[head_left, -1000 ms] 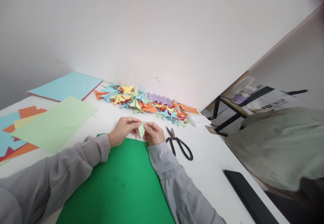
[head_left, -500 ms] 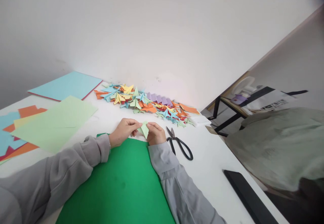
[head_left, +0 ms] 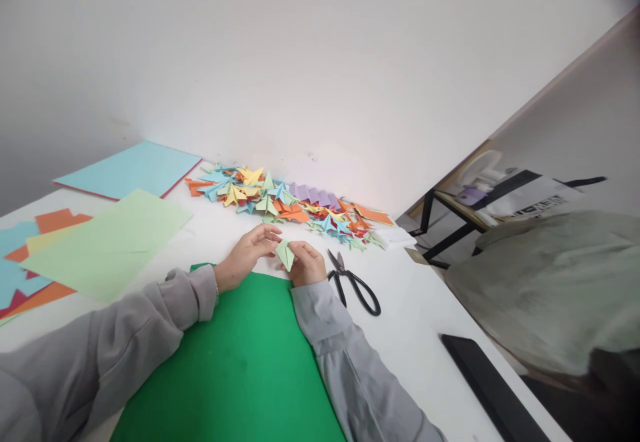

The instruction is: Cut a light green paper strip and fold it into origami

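Observation:
A small folded piece of light green paper (head_left: 285,255) is pinched by my right hand (head_left: 309,265), above the far edge of a green sheet (head_left: 240,355). Just left of it, my left hand (head_left: 247,253) has its thumb and fingers apart and curved toward the paper. Whether its fingertips still touch the paper I cannot tell. To the right of my right hand lies a pair of scissors (head_left: 354,282) with black handles and parted blades. Beyond both hands is a heap of small folded paper planes (head_left: 270,195) in several colours.
At left, a large light green sheet (head_left: 105,245) overlaps coloured paper pieces (head_left: 60,221). A light blue sheet (head_left: 130,169) lies farther back, by the wall. Purple pleated paper (head_left: 314,195) sits behind the heap. A flat black object (head_left: 493,389) lies near the right table edge.
My left hand has loosened its pinch on the folded paper, and its fingers have spread and lifted. The paper has turned slightly in my right hand, showing a crease.

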